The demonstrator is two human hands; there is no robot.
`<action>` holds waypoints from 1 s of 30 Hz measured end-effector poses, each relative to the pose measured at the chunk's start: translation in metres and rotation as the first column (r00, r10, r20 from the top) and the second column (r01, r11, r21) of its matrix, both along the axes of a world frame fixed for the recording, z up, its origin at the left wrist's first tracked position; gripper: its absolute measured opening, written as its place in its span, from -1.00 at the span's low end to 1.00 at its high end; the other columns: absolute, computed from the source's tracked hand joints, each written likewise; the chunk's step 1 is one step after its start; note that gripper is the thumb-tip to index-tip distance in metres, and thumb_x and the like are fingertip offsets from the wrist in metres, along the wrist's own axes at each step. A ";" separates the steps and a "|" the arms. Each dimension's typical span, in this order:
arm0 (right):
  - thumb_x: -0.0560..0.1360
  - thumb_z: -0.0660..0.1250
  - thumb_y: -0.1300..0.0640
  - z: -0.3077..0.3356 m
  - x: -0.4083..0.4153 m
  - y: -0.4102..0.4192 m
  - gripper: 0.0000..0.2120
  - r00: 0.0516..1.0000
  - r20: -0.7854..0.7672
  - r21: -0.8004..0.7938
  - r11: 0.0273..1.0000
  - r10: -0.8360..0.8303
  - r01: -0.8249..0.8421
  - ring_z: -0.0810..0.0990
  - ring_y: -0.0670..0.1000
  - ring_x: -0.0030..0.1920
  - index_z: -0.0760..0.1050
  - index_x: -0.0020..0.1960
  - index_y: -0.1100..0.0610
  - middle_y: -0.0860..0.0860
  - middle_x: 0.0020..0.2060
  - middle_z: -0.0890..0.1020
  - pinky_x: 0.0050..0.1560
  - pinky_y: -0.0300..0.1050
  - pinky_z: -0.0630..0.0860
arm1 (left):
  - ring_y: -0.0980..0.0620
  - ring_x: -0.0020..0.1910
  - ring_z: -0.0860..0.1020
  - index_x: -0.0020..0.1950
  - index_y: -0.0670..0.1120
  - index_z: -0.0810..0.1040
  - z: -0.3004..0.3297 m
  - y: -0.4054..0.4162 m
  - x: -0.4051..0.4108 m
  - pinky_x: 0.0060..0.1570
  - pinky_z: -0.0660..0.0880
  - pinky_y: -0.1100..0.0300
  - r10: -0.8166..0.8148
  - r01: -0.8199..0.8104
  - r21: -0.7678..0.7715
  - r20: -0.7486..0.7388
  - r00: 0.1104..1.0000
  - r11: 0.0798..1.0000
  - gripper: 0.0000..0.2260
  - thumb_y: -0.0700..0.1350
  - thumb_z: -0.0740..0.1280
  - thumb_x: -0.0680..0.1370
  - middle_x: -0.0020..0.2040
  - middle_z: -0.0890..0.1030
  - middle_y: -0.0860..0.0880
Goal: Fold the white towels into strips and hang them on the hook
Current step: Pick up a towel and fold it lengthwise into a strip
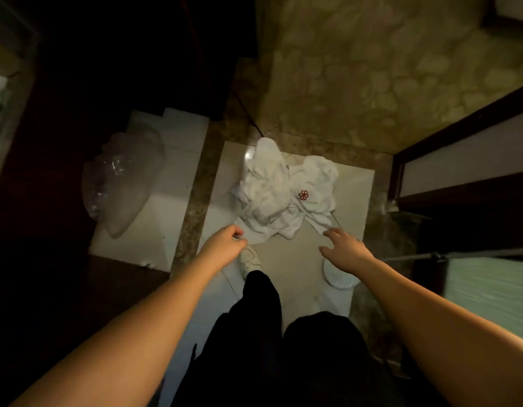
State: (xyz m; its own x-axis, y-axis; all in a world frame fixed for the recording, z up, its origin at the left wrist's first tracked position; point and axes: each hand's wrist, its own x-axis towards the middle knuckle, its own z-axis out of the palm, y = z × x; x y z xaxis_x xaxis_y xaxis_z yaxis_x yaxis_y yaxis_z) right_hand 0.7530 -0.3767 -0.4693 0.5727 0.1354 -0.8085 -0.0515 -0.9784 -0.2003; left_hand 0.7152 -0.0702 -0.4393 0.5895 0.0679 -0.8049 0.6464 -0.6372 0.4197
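A heap of crumpled white towels (283, 189) lies on the pale floor tiles in front of me; one bears a small red flower emblem (303, 195). My left hand (225, 242) reaches down toward the heap's near left edge with its fingers loosely curled and nothing in them. My right hand (343, 245) hovers just short of the heap's near right corner with its fingers spread. Neither hand touches the towels. No hook is in view.
A clear plastic bag (122, 183) lies on the tiles to the left. A round white object (339, 279) sits on the floor under my right wrist. A dark-framed door (459, 160) stands at right, a stone-patterned wall (386, 69) behind the heap. My shoe (250, 258) is near the heap.
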 end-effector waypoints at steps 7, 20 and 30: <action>0.63 0.24 -0.13 -0.104 0.086 0.041 -0.42 0.998 -0.064 0.039 0.999 -0.015 0.017 0.27 0.08 0.54 0.26 0.58 0.07 0.03 0.59 0.24 0.48 0.00 0.25 | 0.00 -0.05 0.55 0.20 -0.02 0.57 -0.103 0.023 0.088 -0.10 0.41 0.17 -0.021 0.022 0.006 -0.073 0.997 1.000 -0.78 -0.03 0.33 0.57 0.05 0.61 -0.02; 0.58 0.32 -0.19 -0.350 0.185 0.111 -0.36 0.910 -0.028 0.153 0.901 0.414 -0.406 0.32 0.13 0.50 0.28 0.56 0.04 0.02 0.57 0.27 0.44 0.11 0.26 | -0.06 0.09 0.49 0.43 -0.12 0.42 -0.356 0.002 0.146 -0.09 0.39 0.36 0.172 -0.178 -0.012 -0.210 0.962 0.984 -0.58 -0.17 0.38 0.57 0.32 0.52 -0.16; 0.54 0.41 -0.11 -0.428 0.191 0.143 -0.26 0.873 -0.074 0.242 0.858 0.482 -0.453 0.44 0.18 0.37 0.18 0.60 0.04 0.09 0.45 0.38 0.28 0.02 0.38 | -0.15 0.01 0.58 0.10 -0.12 0.57 -0.435 0.003 0.123 -0.09 0.38 0.16 0.121 -0.132 -0.016 -0.302 0.946 0.991 -0.79 -0.05 0.44 0.54 0.11 0.62 -0.19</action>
State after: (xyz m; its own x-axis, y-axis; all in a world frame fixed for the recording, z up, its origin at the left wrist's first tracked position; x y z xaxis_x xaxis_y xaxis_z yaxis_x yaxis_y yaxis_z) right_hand 0.9436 -0.2333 -0.8976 0.2934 0.5355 -0.7919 0.3620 -0.8289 -0.4264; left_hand 0.8378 -0.0670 -0.8743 0.3095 0.0940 -0.9462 0.8201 -0.5301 0.2156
